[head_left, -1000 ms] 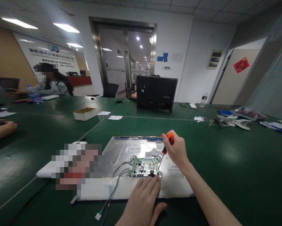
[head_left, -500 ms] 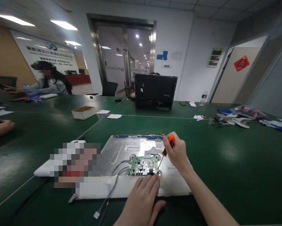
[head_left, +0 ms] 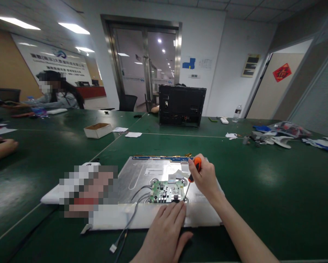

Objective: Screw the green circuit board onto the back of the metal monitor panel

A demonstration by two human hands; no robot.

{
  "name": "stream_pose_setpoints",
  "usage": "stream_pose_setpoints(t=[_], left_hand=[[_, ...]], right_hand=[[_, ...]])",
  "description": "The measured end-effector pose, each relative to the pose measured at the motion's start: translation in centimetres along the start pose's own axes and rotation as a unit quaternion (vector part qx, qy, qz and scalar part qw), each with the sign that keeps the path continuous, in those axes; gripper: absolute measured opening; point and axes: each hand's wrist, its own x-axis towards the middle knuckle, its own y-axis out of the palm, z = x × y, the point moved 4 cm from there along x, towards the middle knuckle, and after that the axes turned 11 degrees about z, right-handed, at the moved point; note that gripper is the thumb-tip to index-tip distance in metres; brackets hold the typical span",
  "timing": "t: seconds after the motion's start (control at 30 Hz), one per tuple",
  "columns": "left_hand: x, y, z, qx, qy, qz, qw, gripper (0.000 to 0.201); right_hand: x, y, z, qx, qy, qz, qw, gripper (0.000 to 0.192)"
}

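A silver display panel (head_left: 138, 173) lies back-up on the green table. On its middle sits a green circuit board (head_left: 166, 191), with grey cables (head_left: 135, 215) running from its left side to a white plug. My right hand (head_left: 204, 175) grips a screwdriver (head_left: 197, 163) with an orange and black handle. The screwdriver slants down, its tip at the board's lower right corner; the screw there is too small to make out. My left hand (head_left: 166, 226) rests flat on the panel's white lower strip, fingers stretched out against the board's near edge.
A white object (head_left: 70, 182), partly blurred out, lies left of the panel. Farther back stand an open cardboard box (head_left: 98, 130) and a black monitor housing (head_left: 182, 106). Plastic bags and parts (head_left: 273, 138) lie at the right. A co-worker (head_left: 60, 91) sits far left; another person's hand (head_left: 2, 148) is nearer.
The screwdriver handle and my right hand have shifted very slightly left, with the tip still at the board's corner. My left hand stays in place.
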Motion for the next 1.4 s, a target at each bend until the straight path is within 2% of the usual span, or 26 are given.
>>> stream_pose_setpoints(t=[0.17,0.37,0.53,0.7,0.8,0.9,1.03,1.17,1.27,1.4], left_hand=[[0.2,-0.3,-0.2,0.006,-0.007,0.013,1.0,0.046],[0.3,-0.5,-0.3,-0.006,-0.008,0.008,1.0,0.046],[0.2,-0.2,-0.2,-0.023,-0.011,-0.006,1.0,0.047],[0.2,-0.1,-0.1,-0.039,-0.01,-0.005,0.999,0.049],[0.2,-0.3,-0.1,-0.047,-0.02,-0.002,0.999,0.048],[0.3,-0.3,-0.1,-0.056,-0.028,0.009,0.998,0.047],[0.4,-0.1,0.0,-0.058,-0.025,0.018,0.998,0.046],[0.4,0.3,0.2,-0.048,-0.024,0.015,0.998,0.049],[0.3,0.5,0.3,-0.037,-0.017,0.009,0.999,0.052],[0.2,0.4,0.3,-0.018,-0.01,0.001,1.0,0.053]], right_hand=[[-0.1,0.1,0.1,-0.002,-0.006,0.001,1.0,0.031],[-0.5,0.2,1.1,-0.035,-0.047,0.006,0.998,0.025],[-0.9,0.3,1.9,-0.067,-0.095,-0.004,0.993,0.017],[-1.2,0.7,3.1,-0.134,-0.174,0.009,0.976,0.02],[-1.1,0.8,3.8,-0.151,-0.213,0.029,0.965,0.021],[-0.8,0.7,4.1,-0.153,-0.203,0.069,0.965,0.02],[-0.4,0.6,4.4,-0.152,-0.207,0.13,0.958,0.01],[-0.1,0.5,4.7,-0.151,-0.231,0.153,0.949,0.012],[-0.3,0.6,4.2,-0.115,-0.226,0.13,0.958,0.011],[-0.9,0.6,3.3,-0.082,-0.236,0.044,0.967,0.018]])
